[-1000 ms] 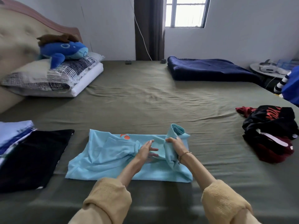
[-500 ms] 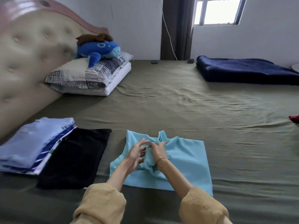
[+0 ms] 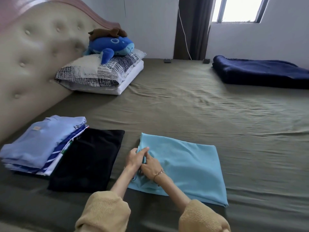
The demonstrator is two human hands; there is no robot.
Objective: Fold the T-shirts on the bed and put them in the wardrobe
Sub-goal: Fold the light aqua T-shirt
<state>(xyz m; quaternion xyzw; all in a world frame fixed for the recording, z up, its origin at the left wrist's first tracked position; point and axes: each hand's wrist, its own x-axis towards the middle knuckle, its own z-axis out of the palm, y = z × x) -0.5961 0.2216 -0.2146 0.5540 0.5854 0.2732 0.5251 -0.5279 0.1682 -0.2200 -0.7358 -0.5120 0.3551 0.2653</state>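
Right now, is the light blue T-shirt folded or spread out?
Folded: the light blue T-shirt lies as a compact rectangle, both hands at its left edge.

Fuzzy tan sleeves (image 3: 107,213); thin bracelet (image 3: 159,172) on right wrist

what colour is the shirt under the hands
Light blue T-shirt, plain; seen best in the head view.

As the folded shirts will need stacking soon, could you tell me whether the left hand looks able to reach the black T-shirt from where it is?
Probably yes: the black T-shirt lies just beside the left hand, nothing between.
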